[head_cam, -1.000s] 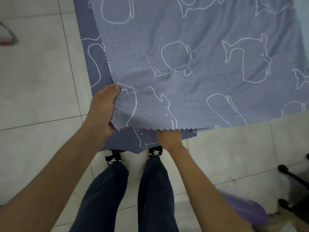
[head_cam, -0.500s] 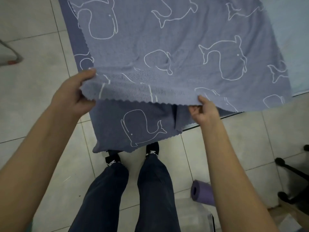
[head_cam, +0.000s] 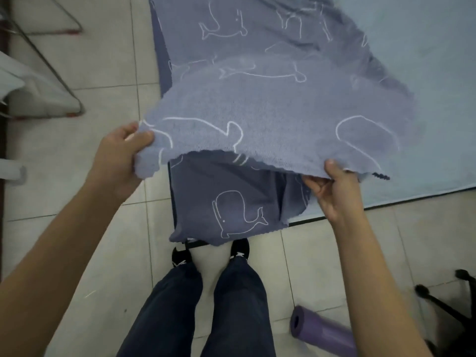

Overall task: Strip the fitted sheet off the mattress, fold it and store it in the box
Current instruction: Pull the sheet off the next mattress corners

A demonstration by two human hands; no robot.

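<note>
Currently held above the near end of the mattress (head_cam: pixel 425 73): fitted sheet (head_cam: pixel 270 119), hem pinched by left hand (head_cam: pixel 116 161) and right hand (head_cam: pixel 334 191). Likely soft, light, limp; grip at corners, keep taut.

purple roll (head_cam: pixel 325 334), metal rack (head_cam: pixel 49 68), perhaps chair legs (head_cam: pixel 443 306)

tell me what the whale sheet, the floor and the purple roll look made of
Sheet: soft knitted or terry-like cloth, matte; nubbly surface, limp drape, zigzag-cut edge.
Floor: probably glazed ceramic tile; pale squares with grout lines and a faint sheen.
Purple roll: likely foam; thick rolled wall, dull surface, though blurred.
</note>
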